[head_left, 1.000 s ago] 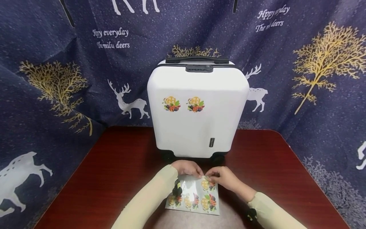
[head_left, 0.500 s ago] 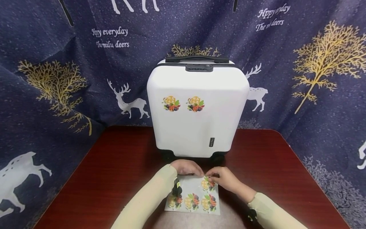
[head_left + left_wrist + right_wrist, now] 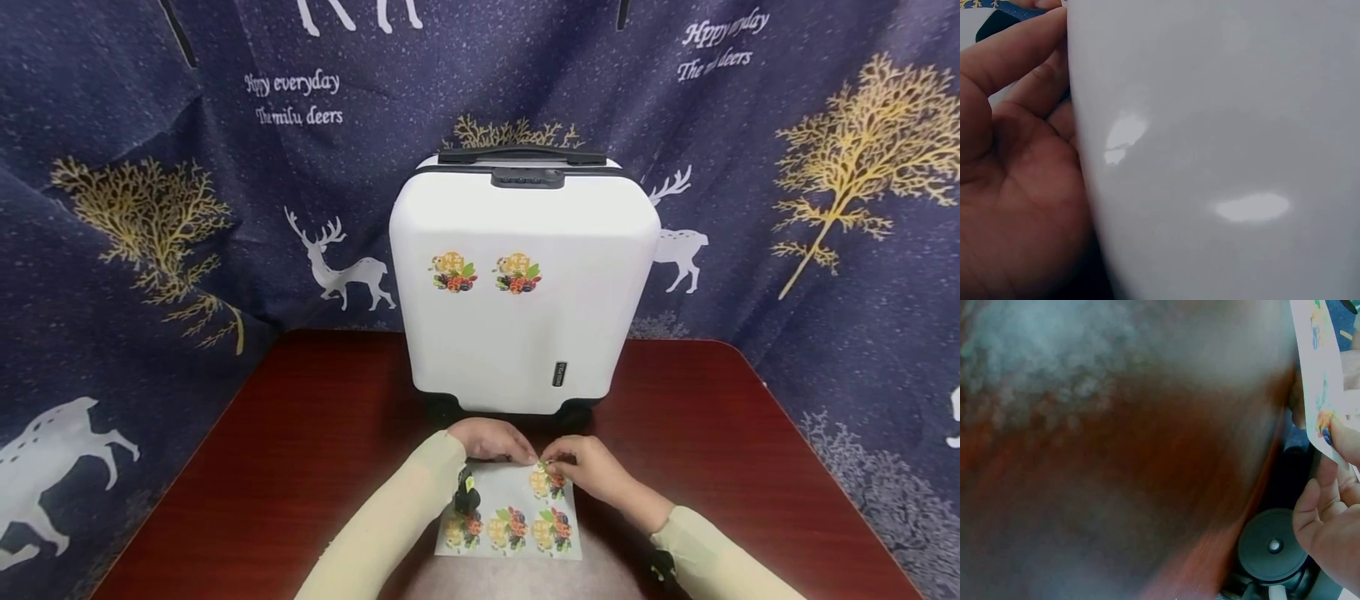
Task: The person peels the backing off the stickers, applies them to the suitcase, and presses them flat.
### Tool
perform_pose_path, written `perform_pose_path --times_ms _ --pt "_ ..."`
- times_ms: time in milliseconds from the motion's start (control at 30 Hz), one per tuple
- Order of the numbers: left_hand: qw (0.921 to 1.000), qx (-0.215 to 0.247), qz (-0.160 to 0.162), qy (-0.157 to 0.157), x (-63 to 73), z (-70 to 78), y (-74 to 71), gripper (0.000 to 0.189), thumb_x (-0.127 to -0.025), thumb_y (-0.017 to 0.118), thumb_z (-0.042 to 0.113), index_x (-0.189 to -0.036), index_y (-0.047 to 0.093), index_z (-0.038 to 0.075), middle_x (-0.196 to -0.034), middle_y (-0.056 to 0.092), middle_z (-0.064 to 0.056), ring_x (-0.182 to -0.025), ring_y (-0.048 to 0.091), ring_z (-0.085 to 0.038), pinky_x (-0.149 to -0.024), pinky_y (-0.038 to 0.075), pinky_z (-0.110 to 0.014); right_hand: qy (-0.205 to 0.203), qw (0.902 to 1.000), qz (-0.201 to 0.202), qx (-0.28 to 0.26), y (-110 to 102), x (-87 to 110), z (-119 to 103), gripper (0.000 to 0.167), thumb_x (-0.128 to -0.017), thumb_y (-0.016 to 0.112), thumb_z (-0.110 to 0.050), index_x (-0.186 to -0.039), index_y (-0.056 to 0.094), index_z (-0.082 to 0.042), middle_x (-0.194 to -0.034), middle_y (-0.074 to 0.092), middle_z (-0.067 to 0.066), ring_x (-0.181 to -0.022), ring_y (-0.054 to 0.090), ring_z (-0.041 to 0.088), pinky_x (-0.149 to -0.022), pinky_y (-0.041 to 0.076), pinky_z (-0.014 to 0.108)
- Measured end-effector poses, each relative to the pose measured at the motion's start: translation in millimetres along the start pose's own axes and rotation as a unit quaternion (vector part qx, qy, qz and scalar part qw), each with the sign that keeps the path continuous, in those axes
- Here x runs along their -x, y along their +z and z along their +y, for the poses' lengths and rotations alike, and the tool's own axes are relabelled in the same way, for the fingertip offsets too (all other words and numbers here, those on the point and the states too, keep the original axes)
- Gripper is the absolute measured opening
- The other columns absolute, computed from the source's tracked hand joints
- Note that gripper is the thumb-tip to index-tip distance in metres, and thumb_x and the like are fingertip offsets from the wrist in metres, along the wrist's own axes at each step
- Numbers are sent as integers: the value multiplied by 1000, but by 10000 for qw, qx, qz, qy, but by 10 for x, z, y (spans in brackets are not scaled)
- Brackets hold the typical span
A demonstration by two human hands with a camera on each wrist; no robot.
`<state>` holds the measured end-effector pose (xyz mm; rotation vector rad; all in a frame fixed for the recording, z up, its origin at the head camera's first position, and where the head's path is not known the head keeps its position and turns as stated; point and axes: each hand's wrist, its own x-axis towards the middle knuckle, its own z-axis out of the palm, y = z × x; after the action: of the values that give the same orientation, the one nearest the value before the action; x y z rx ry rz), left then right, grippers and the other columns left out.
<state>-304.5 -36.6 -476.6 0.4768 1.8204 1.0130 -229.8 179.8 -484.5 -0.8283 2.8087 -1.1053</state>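
Note:
A white sticker sheet [image 3: 502,492] with several colorful fruit stickers is held up in front of a white suitcase [image 3: 517,325]. My left hand [image 3: 491,439] grips its far edge near the middle; the left wrist view shows that palm [image 3: 1029,194] beside a glossy blank stretch of the sheet [image 3: 1210,125]. At the far right corner my right hand [image 3: 588,467] pinches the sheet by a fruit sticker [image 3: 546,482]. The right wrist view has the thumb [image 3: 1344,440] on the printed side, other fingers behind. Whether the sticker's edge is lifted cannot be seen.
Two fruit stickers, a left one [image 3: 453,272] and a right one [image 3: 517,273], are on the suitcase front. The suitcase stands on a dark red table [image 3: 322,433]; one black wheel [image 3: 1272,544] shows close by. A blue deer-print cloth [image 3: 315,167] hangs behind.
The sheet has tilted slightly and its glare has faded. Both hands keep nearly the same place at its far edge, with only small finger movements.

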Motion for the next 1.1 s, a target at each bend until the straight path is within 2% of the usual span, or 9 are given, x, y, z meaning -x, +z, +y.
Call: perform_pose_path --times_ms 100,300,633,867,1100 --pt "10000 35 3 -17 -6 -2 3 33 -102 58 17 -123 69 -5 -112 75 -13 -89 65 -12 -87 53 -25 23 10000 2 53 3 -3 -8 8 -91 73 -7 -95 77 -12 -95 77 1 -87 64 0 -77 55 21" --pt "9998 165 85 -92 14 14 11 31 -101 59 19 -121 71 -3 -98 75 -4 -83 66 -11 -78 54 -23 -9 9998 -16 206 -12 -10 -40 7 -90 74 -6 -94 75 -12 -92 76 0 -85 62 0 -75 55 22" --pt "9998 149 121 103 -2 -36 20 33 -99 60 19 -118 72 -5 -93 76 -1 -80 66 -10 -75 54 -21 40 9999 -74 114 -5 -32 -64 6 -90 74 -7 -91 73 -12 -88 75 -2 -83 61 -2 -73 53 21" --pt "9996 254 41 144 10 -45 7 34 -101 58 19 -120 71 -7 -93 75 0 -80 66 -9 -75 54 -21 -60 9999 -14 107 3 -44 -82 7 -90 73 -5 -90 72 -12 -89 74 -1 -82 60 -1 -73 53 21" --pt "9990 360 119 255 -1 -64 -11 34 -101 58 17 -121 70 -8 -104 76 -6 -85 66 -9 -79 53 -20 13 9998 57 197 16 -67 -74 10 -90 73 -4 -88 69 -13 -88 70 -1 -82 57 0 -73 53 21"
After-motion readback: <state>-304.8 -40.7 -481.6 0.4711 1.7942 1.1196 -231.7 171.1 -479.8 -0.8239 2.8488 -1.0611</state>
